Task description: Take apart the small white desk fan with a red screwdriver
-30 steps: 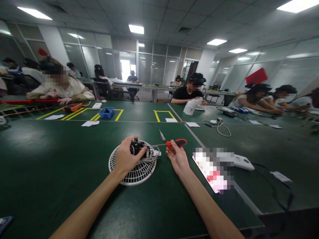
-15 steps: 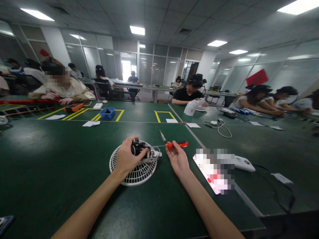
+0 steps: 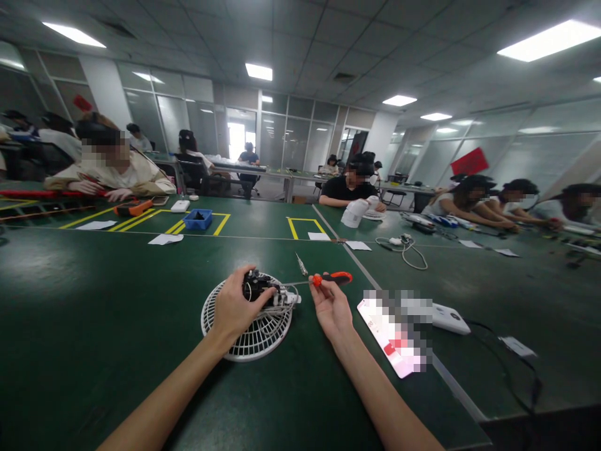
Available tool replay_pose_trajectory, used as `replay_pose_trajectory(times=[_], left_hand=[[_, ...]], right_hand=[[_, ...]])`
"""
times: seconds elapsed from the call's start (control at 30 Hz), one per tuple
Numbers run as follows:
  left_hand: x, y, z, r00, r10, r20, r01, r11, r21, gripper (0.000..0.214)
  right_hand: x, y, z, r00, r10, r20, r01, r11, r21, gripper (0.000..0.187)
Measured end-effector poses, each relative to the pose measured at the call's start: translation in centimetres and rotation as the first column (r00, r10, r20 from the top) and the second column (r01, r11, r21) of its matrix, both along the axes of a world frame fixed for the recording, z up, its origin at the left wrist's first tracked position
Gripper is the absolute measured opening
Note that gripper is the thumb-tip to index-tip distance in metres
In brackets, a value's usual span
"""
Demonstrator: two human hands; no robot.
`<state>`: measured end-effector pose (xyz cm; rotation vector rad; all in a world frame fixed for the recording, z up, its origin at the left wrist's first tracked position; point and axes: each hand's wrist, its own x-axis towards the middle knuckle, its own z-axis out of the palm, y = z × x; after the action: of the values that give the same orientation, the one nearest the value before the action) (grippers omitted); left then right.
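Note:
My left hand (image 3: 232, 310) is wrapped round a black fan motor (image 3: 253, 285), thumb on the near side and fingers over the far side. The motor rests on a round white fan grille (image 3: 260, 343) lying on the green table. White parts and a grey cable (image 3: 280, 308) sit at the motor's right end. In my right hand (image 3: 333, 315) is an orange and black screwdriver (image 3: 337, 277), pinched near the front of its handle. Its shaft points left at the motor's right end; whether the tip touches is too small to tell. Beyond it lies a small clear-handled screwdriver (image 3: 301, 264).
Right of my right hand lies a phone (image 3: 375, 326), partly blurred, beside a white device (image 3: 449, 318) with a black cable. Farther off are a blue bin (image 3: 198, 220), paper slips (image 3: 166, 239) and a coiled cable (image 3: 413, 255). Several people work round the tables.
The view has tilted slightly, so the table's things appear lower and a little to the left. The screwdriver handle shows more of its black side. Both hands keep their hold.

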<state>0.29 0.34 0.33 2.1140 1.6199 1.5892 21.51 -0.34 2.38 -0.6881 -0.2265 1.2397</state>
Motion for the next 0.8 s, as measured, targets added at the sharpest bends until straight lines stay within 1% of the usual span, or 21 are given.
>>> replay_pose_trajectory(times=[0.1,0.2,0.3,0.47,0.67,0.77,0.8], left_hand=[[0.01,-0.01,-0.02,1.0,-0.002,0.004,0.002,1.0,-0.008,0.056],[0.01,0.03,-0.04,1.0,-0.007,0.009,0.007,1.0,-0.014,0.056],[0.0,0.05,-0.08,1.0,-0.008,0.017,0.009,1.0,-0.013,0.056],[-0.01,-0.02,0.01,1.0,-0.002,0.028,0.003,1.0,-0.024,0.056],[-0.06,-0.01,0.05,1.0,-0.018,0.012,0.018,1.0,-0.025,0.057],[-0.14,0.05,-0.02,1.0,-0.028,0.014,0.028,1.0,-0.014,0.057],[-0.17,0.07,-0.04,0.999,-0.029,0.016,0.029,1.0,-0.011,0.057]], right_hand=[[-0.15,-0.29,0.52,0.996,0.023,-0.083,-0.026,0.999,-0.027,0.012],[-0.27,-0.33,0.72,0.995,0.016,-0.102,-0.022,0.998,-0.06,0.007],[-0.4,-0.2,0.5,0.995,0.006,-0.098,-0.013,0.997,-0.074,0.01],[-0.47,-0.11,0.06,0.997,0.024,-0.077,-0.03,0.997,-0.07,0.015],[-0.61,-0.02,0.34,0.996,0.003,-0.086,-0.009,0.998,-0.068,0.019],[-0.85,0.04,0.28,0.999,-0.014,-0.046,0.011,0.998,-0.066,0.016],[-0.86,0.05,0.18,1.0,-0.016,-0.018,0.015,0.998,-0.056,0.017]])
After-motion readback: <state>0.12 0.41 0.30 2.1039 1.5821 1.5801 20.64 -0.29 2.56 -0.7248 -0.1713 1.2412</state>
